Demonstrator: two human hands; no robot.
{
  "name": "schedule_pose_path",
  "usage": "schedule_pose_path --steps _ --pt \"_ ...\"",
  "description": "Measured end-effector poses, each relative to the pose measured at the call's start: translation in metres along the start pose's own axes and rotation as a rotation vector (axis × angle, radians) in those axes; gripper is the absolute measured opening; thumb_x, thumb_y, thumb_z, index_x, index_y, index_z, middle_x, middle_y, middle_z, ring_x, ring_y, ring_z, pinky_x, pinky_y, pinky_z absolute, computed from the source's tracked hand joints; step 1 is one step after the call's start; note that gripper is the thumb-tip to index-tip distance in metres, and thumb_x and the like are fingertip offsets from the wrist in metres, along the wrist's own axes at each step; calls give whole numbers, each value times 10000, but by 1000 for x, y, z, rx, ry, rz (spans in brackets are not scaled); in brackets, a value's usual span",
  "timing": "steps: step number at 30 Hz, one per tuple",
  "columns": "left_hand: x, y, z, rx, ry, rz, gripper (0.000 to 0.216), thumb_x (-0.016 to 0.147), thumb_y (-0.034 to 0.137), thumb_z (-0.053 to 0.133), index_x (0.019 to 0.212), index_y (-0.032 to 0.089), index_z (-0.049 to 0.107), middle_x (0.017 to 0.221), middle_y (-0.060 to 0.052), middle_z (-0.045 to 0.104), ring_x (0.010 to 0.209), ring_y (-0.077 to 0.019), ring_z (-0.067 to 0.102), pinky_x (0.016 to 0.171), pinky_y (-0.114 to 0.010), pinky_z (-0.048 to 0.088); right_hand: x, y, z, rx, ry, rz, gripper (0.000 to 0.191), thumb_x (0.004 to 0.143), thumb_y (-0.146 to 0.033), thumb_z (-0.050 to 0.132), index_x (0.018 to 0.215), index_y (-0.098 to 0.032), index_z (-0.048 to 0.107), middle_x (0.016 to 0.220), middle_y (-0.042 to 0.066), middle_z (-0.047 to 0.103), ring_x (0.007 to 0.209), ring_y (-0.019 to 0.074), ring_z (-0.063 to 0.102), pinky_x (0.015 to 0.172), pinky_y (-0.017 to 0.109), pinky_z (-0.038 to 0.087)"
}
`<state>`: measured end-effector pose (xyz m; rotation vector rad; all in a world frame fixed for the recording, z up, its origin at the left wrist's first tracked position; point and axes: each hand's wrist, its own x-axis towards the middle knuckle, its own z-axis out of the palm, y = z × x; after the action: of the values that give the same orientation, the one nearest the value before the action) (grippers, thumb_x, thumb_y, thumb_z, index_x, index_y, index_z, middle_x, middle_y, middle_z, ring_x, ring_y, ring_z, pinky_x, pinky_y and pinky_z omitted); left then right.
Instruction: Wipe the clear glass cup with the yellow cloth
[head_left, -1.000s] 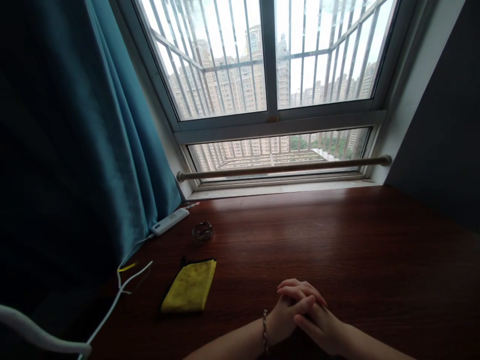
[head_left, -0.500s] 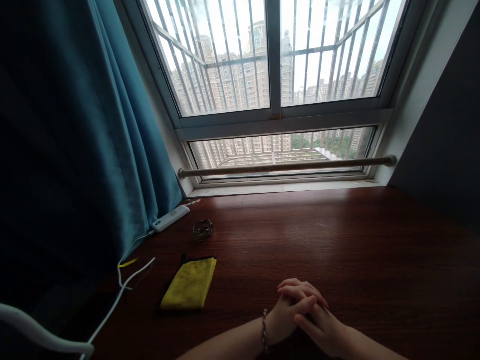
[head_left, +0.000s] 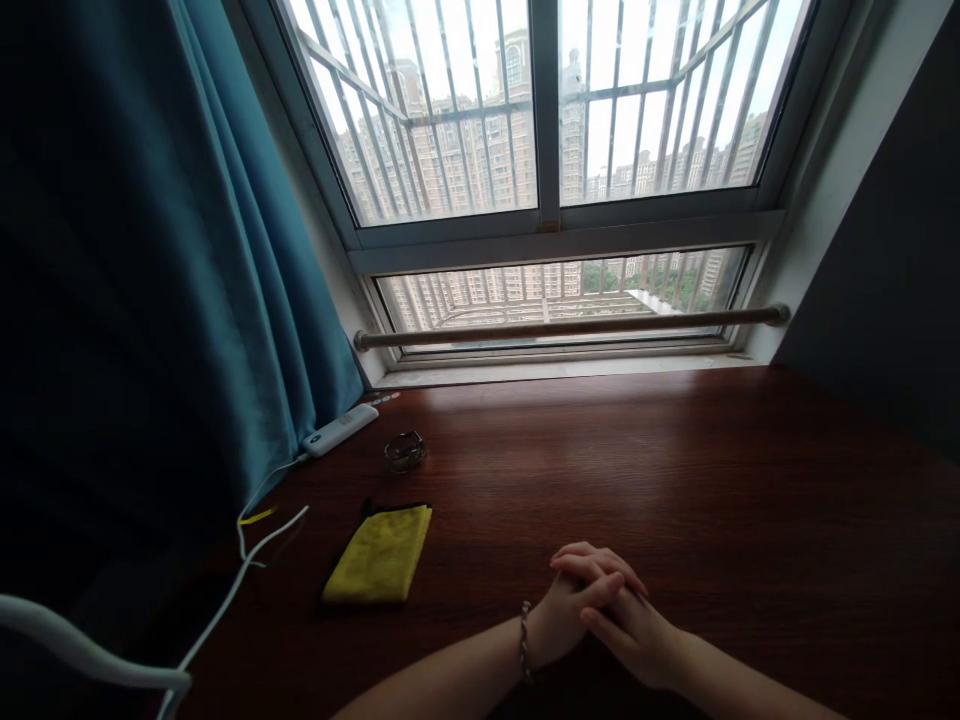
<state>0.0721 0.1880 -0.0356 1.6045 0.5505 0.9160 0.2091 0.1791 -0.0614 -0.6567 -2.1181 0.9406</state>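
My left hand [head_left: 556,622] and my right hand [head_left: 646,642] are clasped together over the front of the reddish-brown wooden tabletop [head_left: 720,480]. Their fingers are interlaced and closed on each other, and no object shows between them; the palms are hidden. A braided bracelet [head_left: 525,645] circles my left wrist. To the left of the hands, apart from them, lies a folded yellow cloth [head_left: 381,557] with a dark edge. Beyond the cloth sits a small, round, shiny object [head_left: 406,452] whose kind I cannot make out.
At the left, a white elongated device [head_left: 341,430] with a cable [head_left: 236,590] lies by the blue curtain [head_left: 247,260]. A thick white curved tube [head_left: 82,645] enters at lower left. Along the far edge, a rail [head_left: 570,328] crosses before the barred window [head_left: 465,120].
The whole view has shifted slightly, so everything sits a little higher in the picture. My hands stay clasped, a touch further left and up.
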Motion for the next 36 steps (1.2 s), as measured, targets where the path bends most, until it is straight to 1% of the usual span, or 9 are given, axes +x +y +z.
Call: schedule_pose_path --steps 5,13,21,25,29,36 --pt "0 -3 0 -45 9 -3 305 884 303 418 897 103 648 907 -97 579 926 -224 507 861 -364 380 2 0 0 -4 -6 9 390 922 -287 438 1303 -270 357 1253 64 385 1186 199 337 1011 365 308" --pt "-1 -3 1 -35 14 -6 287 885 290 420 906 119 649 928 -88 586 937 -214 507 863 -351 383 3 -1 -1 -5 -7 -6 386 919 -308 440 1291 -225 383 1234 95 401 1172 220 356 1004 381 316" --pt "-1 -6 0 -18 22 8 286 892 285 418 901 119 651 929 -90 590 947 -214 505 875 -352 374 4 -1 -1 1 -5 -15 398 915 -298 449 1299 -233 367 1238 93 394 1166 219 360 991 379 331" --pt "-1 -4 0 -29 -1 -4 301 890 307 414 918 114 644 942 -95 581 954 -220 500 881 -360 372 3 -1 0 -6 -12 -12 395 917 -303 446 1298 -227 372 1241 96 393 1175 221 354 1000 380 322" --pt "-1 -1 0 -1 2 13 313 892 311 409 914 109 647 931 -96 585 940 -218 506 872 -357 376 3 -1 -1 -4 -16 -6 391 923 -320 435 1293 -202 386 1241 114 394 1174 232 356 1000 395 325" --pt "0 1 0 -18 -10 13 311 891 317 406 915 121 645 932 -93 581 935 -218 506 864 -356 387 4 0 -2 -5 -16 -12 392 923 -329 432 1289 -197 390 1243 121 391 1178 238 356 1004 406 323"
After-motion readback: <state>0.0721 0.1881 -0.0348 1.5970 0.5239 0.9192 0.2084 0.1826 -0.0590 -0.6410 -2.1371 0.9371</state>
